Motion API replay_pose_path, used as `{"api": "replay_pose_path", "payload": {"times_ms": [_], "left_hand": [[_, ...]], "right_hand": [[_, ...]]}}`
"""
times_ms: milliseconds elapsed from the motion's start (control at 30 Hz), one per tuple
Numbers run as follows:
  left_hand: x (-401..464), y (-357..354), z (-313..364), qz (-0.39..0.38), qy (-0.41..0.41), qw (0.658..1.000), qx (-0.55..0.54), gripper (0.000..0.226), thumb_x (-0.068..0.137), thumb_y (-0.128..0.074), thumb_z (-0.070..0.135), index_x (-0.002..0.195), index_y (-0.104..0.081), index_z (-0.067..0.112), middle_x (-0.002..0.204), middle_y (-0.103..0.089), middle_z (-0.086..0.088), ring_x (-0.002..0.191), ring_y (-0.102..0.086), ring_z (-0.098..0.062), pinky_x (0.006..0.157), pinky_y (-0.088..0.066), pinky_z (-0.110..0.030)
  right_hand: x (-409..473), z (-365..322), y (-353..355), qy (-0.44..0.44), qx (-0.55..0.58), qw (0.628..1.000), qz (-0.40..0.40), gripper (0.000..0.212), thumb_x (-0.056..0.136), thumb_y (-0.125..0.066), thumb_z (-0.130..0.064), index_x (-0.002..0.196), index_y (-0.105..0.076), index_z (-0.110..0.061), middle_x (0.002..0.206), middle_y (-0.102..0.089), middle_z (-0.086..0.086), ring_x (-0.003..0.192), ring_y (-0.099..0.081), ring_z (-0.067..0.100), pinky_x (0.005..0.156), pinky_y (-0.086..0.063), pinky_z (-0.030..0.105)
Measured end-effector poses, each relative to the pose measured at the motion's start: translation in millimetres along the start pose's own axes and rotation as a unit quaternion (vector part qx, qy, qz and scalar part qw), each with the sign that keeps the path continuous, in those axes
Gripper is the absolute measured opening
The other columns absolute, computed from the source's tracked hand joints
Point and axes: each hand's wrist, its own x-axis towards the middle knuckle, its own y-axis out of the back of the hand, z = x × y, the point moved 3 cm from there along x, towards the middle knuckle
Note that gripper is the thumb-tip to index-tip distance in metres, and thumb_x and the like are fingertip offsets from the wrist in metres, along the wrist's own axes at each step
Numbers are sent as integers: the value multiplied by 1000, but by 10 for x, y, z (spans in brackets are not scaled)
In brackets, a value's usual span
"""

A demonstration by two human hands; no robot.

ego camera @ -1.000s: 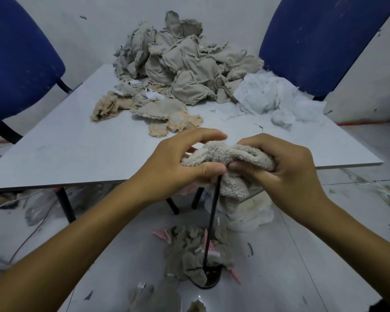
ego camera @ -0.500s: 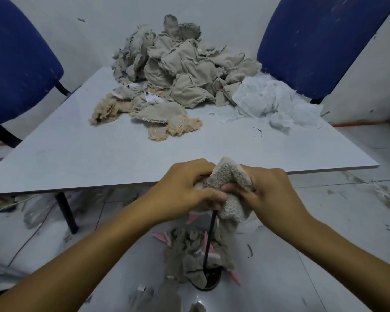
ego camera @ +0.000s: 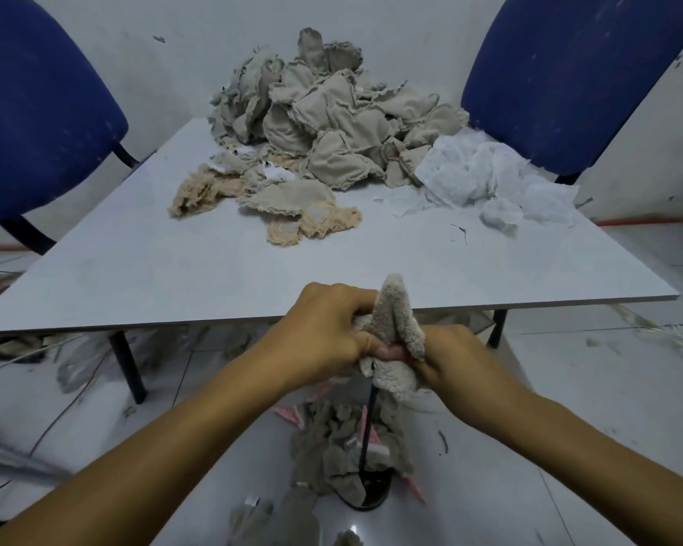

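- Where the tabletop's near edge crosses the view, the left hand and right hand both grip one fleece cloth, fingers curled into it; its peak rises just past that edge.
- One black rod stands in a round base on the floor. Its top is hidden under the cloth, and grey scraps are heaped around the base.
- On the tabletop, one pile of beige pieces lies at the far side, with white stuffing touching its right. A broad stretch of surface separates both from the near edge.
- Two blue chairs flank the far corners: left chair, right chair.
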Motion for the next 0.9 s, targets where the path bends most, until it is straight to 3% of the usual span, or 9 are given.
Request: {"api": "replay_pose_path", "payload": {"times_ms": [67, 133, 267, 333, 467, 600, 733, 800, 900], "left_hand": [[-29, -31, -8, 13, -5, 1000, -26, 18, 74, -84, 30, 89, -75, 23, 84, -73, 5, 84, -66, -10, 78, -53, -38], [-52, -16, 2, 51, -40, 996, -58, 23, 78, -82, 23, 92, -73, 7, 88, -69, -8, 85, -64, -25, 77, -50, -47], [-27, 164, 79, 161, -134, 969, -131, 16, 77, -75, 4, 90, -73, 13, 87, -70, 6, 81, -66, -14, 71, -54, -31], [0, 214, 51, 132, -119, 971, -161, 18, 76, -77, 11, 90, -71, 21, 85, -70, 9, 78, -67, -15, 66, -56, -30], [13, 90, -119, -52, -45, 997, 44, 36, 69, -75, 43, 100, -57, 40, 90, -65, 22, 86, -64, -8, 69, -51, -24], [-21, 108, -73, -18, -65, 997, -49, 41, 77, -80, 41, 113, -63, 36, 104, -69, 18, 97, -64, -2, 83, -53, -33], [-21, 236, -10, 92, -99, 979, -151, 26, 74, -81, 27, 98, -72, 22, 89, -71, 4, 85, -69, -18, 76, -57, -43], [-10, 215, 7, 106, -107, 983, -107, 16, 75, -81, 23, 87, -72, 19, 79, -70, 4, 76, -66, -13, 68, -55, -35], [49, 105, -42, 31, -45, 998, -9, 24, 77, -82, 28, 87, -70, 10, 79, -70, -6, 79, -64, -21, 70, -53, -40]], "right_hand": [[-8, 36, 7, -14, 22, 1000, -17, 18, 100, -55, -32, 82, -53, -35, 83, -68, -2, 76, -63, 20, 67, -52, 45], [-6, 34, 19, -9, 51, 999, -16, 19, 99, -56, -34, 81, -52, -39, 81, -63, -12, 78, -61, 13, 70, -51, 42], [-22, -48, 377, 59, 132, 969, 201, 14, 89, -69, -13, 93, -66, -26, 86, -65, -7, 79, -59, 7, 68, -47, 25], [-2, -103, 573, 89, 158, 942, 282, 21, 83, -70, -8, 96, -70, -24, 90, -68, -7, 84, -63, 10, 68, -50, 24], [106, -213, 464, 60, 195, 960, 190, 23, 76, -81, -35, 90, -73, -19, 87, -70, -8, 83, -65, 13, 66, -54, 29], [91, -122, 242, -1, 200, 966, 161, 32, 74, -74, -46, 81, -73, -15, 78, -69, -1, 74, -64, 17, 68, -50, 43], [87, -121, 311, 45, 232, 951, 201, 15, 80, -73, -40, 94, -68, -37, 87, -69, -17, 80, -65, 4, 66, -48, 17], [73, -101, 317, 65, 185, 957, 212, 9, 84, -71, -38, 87, -68, -29, 80, -66, -10, 72, -60, 6, 60, -42, 16], [71, 13, 227, 19, 154, 979, 136, 33, 83, -71, -48, 84, -71, -16, 74, -65, -3, 69, -60, 13, 62, -49, 34]]}}
